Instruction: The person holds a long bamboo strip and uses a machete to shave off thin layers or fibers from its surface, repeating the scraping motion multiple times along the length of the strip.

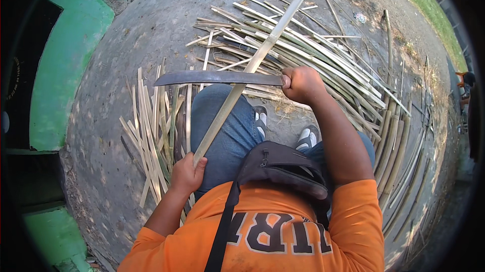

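My left hand (187, 174) is closed round the near end of a long split bamboo strip (262, 52). The strip slants up and away to the right, across my left thigh and over the far pile. In my right hand (304, 85) is the handle of a machete (217, 78), its long dark blade pointing left. The blade lies across the strip above my left knee; whether it touches the strip or only passes over it, I cannot tell. The far part of the strip is free in the air or over the pile.
A large heap of split bamboo strips (303, 52) lies ahead on the ground. More strips (146, 135) lie by my left leg, and thicker bamboo poles (392, 145) at my right. A green wall (70, 65) stands at the left. A black bag (283, 171) hangs at my waist.
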Motion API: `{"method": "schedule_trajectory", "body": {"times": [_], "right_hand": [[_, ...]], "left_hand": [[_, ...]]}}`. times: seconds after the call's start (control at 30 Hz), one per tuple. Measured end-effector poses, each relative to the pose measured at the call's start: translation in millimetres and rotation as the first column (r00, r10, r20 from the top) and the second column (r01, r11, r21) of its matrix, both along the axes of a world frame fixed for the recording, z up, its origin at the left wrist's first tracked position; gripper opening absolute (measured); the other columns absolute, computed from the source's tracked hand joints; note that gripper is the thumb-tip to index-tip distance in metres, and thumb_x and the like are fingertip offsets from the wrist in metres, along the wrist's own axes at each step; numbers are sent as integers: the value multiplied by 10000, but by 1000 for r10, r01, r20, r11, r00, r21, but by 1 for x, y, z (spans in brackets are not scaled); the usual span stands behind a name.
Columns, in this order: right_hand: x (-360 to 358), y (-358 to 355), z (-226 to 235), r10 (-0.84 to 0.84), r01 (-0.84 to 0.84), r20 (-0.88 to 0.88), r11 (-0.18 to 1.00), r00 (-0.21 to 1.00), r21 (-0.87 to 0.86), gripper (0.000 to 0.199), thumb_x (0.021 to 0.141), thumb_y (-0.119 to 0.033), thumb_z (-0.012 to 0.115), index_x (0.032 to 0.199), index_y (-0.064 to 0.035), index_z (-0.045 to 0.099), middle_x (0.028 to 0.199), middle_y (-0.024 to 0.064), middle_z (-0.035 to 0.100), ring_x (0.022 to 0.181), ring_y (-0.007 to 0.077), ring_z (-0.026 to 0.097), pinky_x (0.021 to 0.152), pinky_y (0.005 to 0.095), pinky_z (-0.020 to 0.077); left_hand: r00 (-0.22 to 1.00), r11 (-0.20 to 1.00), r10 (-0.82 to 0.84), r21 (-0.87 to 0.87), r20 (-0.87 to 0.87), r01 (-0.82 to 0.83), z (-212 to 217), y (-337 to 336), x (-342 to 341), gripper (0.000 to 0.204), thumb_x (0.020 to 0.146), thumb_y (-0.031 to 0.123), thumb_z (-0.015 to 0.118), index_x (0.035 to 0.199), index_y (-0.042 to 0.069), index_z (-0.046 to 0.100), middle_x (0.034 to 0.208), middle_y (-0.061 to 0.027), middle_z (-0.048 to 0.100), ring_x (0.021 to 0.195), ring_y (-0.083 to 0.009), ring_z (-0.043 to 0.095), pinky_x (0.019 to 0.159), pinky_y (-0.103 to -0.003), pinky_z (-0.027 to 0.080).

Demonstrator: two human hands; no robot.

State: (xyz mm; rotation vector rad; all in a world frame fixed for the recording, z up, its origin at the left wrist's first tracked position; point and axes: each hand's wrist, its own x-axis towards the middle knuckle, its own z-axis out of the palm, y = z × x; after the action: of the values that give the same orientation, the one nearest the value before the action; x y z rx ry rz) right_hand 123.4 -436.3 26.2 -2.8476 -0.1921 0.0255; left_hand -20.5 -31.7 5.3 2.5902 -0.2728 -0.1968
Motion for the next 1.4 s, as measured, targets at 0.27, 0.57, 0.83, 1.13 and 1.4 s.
{"method": "schedule_trajectory", "body": {"times": [0.27, 0.57, 0.83, 1.13, 1.4], "right_hand": [[4, -30, -18, -162, 151, 78, 980, 984, 133, 276, 929, -303, 555, 866, -88, 716, 820, 223, 701, 826, 447, 674, 787, 544, 549], [2, -26, -4, -225, 219, -23, 911, 974, 349, 249, 906, -276, 601, 925, -45, 693, 846, 254, 695, 840, 472, 666, 785, 546, 534], [-2, 10, -2, 247, -252, 88, 966, 965, 52, 182, 870, -294, 633, 830, -127, 690, 757, 152, 700, 746, 399, 685, 715, 506, 558], [8, -24, -22, -91, 76, 52, 967, 995, 244, 212, 884, -241, 555, 821, -69, 662, 781, 223, 669, 798, 457, 649, 762, 552, 529], [-2, 16, -16, 236, -268, 226, 956, 945, 122, 134, 854, -229, 610, 800, -109, 636, 679, 157, 652, 673, 408, 655, 660, 538, 533]], "left_hand": [[1000, 999, 11, 32, 19, -11, 3, -1, -3, 536, 1028, 524, 570, 853, 17, 548, 702, -275, 623, 716, -521, 641, 602, -557, 493], [999, 999, -18, 30, 33, 17, -1, -6, -2, 519, 1036, 499, 564, 846, 17, 546, 690, -273, 614, 706, -520, 638, 597, -550, 490], [995, 1000, -15, -16, 94, 16, -9, -5, 0, 519, 1035, 501, 564, 831, 24, 548, 677, -254, 601, 683, -510, 630, 585, -537, 489], [998, 999, 2, -32, 55, 0, -12, -1, 0, 535, 1028, 519, 570, 823, 25, 544, 673, -259, 604, 686, -515, 632, 583, -541, 491], [997, 997, -28, -63, 67, 32, -15, 2, 3, 521, 1023, 500, 583, 841, 12, 554, 669, -264, 596, 687, -519, 631, 578, -541, 491]]}}
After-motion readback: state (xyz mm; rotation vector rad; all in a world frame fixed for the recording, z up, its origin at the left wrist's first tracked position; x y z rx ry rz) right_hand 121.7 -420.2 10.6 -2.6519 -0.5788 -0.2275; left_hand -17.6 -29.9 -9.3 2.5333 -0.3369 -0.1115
